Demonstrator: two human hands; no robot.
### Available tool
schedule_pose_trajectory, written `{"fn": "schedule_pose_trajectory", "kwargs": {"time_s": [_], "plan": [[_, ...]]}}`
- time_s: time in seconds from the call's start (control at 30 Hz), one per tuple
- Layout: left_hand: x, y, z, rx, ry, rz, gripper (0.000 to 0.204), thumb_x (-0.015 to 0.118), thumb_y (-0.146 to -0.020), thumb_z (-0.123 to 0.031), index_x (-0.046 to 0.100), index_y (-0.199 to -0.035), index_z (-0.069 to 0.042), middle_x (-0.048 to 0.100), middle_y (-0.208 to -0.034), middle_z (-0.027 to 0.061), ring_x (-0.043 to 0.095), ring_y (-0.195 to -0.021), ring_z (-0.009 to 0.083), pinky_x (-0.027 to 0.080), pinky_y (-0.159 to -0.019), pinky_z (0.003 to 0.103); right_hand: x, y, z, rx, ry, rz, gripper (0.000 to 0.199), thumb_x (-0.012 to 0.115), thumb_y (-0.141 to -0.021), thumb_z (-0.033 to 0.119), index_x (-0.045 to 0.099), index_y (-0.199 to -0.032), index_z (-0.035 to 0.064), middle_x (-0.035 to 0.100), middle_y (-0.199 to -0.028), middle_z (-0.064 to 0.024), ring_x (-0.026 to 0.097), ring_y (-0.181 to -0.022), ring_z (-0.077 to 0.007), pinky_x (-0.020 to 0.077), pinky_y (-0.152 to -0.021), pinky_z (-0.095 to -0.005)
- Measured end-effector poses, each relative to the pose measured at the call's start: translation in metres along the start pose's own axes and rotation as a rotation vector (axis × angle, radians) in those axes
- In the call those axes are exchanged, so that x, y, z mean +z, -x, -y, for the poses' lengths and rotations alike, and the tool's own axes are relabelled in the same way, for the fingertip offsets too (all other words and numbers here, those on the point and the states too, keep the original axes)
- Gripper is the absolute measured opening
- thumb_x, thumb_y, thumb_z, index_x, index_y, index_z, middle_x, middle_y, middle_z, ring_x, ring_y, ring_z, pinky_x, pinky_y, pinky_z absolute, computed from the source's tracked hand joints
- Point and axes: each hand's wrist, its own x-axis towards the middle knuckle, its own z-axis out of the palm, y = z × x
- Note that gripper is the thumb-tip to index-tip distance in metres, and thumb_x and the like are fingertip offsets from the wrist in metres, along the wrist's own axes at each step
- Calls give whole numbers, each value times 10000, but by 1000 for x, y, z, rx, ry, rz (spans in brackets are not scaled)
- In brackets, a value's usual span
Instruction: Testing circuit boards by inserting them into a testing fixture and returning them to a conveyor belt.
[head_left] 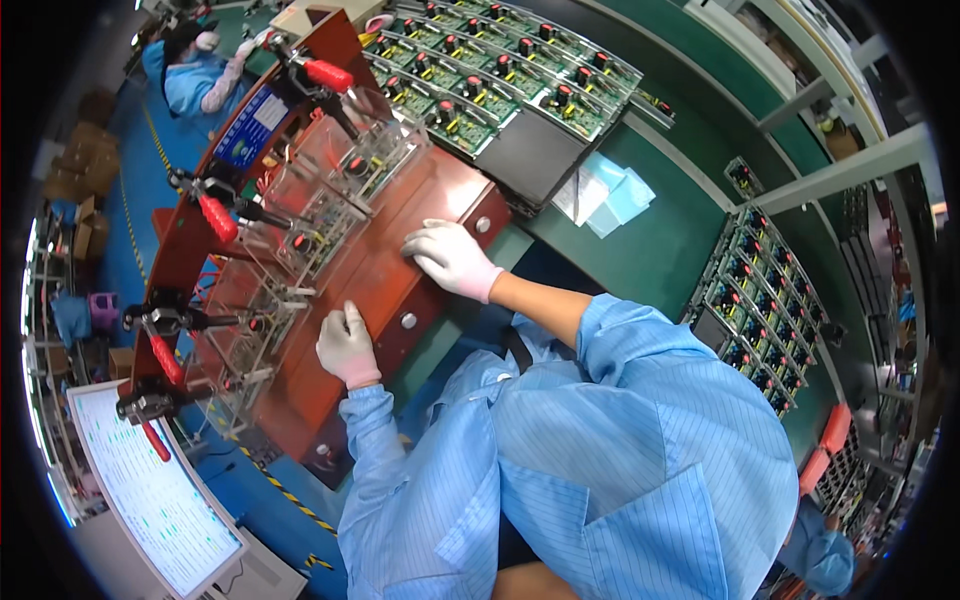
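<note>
My left hand, in a white glove, rests on the front ledge of a red-brown test fixture. Its fingers are loosely stretched out and hold nothing I can see. Farther right, my right hand, also gloved, lies on the same ledge near a round silver button, fingers apart. Another silver button sits on the front face between the hands. Behind them stand clear plastic nests with small circuit boards inside. Several toggle clamps with red handles line the fixture's back panel; the handles hang outward.
Green circuit boards fill a large tray at the far side, beside a black pad and light-blue sheets. Another board tray lies right. A lit monitor stands lower left. A person in blue works at far left.
</note>
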Motion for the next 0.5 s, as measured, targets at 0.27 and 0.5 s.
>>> {"fn": "schedule_pose_trajectory", "kwargs": {"time_s": [0.27,0.5], "plan": [[0,0,0,-24,-23,54,477,513,-965,-402,524,-670,-27,562,-642,115,495,-564,322,406,-587,434,8,9,0,-31,33,-77,146,587,-867,134,649,-998,115,654,-1123,-34,598,-1046,-255,386,-1085,-396],[-2,-1,-4,-35,-43,75,482,501,-976,-402,517,-680,-22,563,-648,121,495,-568,322,409,-592,430,5,11,-4,-49,-16,-51,150,588,-868,137,649,-1004,117,645,-1133,-36,589,-1056,-253,380,-1088,-401]]}}
